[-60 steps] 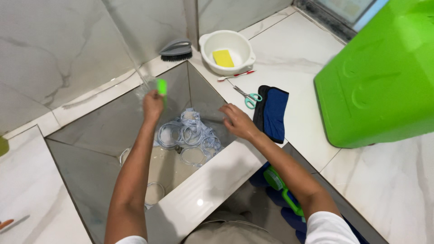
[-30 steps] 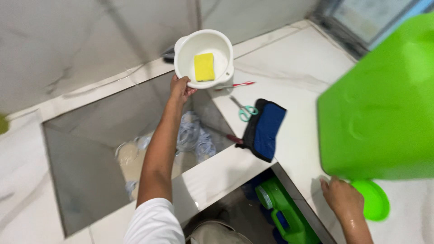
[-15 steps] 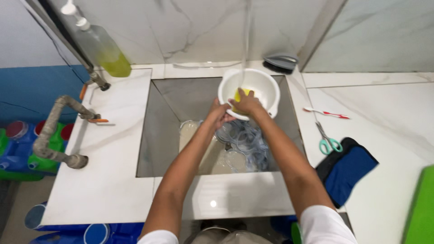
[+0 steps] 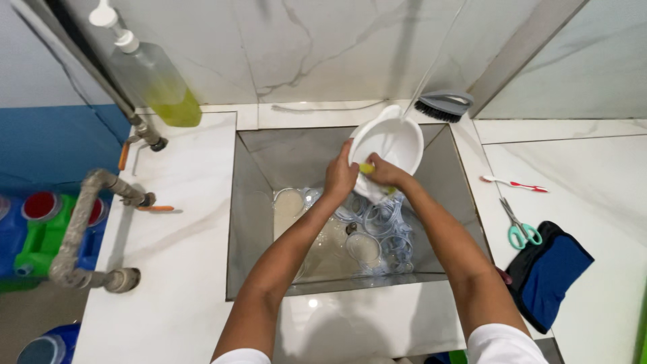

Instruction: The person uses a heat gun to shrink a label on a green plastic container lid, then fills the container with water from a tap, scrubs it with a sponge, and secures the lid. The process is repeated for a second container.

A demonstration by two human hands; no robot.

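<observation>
The yellow sponge point(image 4: 366, 168) is mostly buried between the right hand point(image 4: 385, 170) and the tilted white plastic bowl point(image 4: 391, 143), only a sliver shows. The left hand point(image 4: 339, 176) covers the bowl's near-left rim. The clear glass dishes point(image 4: 377, 229) down in the grey tiled sink point(image 4: 253, 222) overlap so much I can't count them. The green plastic container point(image 4: 642, 323) is cut off at the right edge, and the blue bucket point(image 4: 44, 347) at the near-left corner.

Soap btl point(image 4: 156, 84), brush point(image 4: 443, 105), scissors point(image 4: 517, 225), blue cloth point(image 4: 552, 273) on counter.
</observation>
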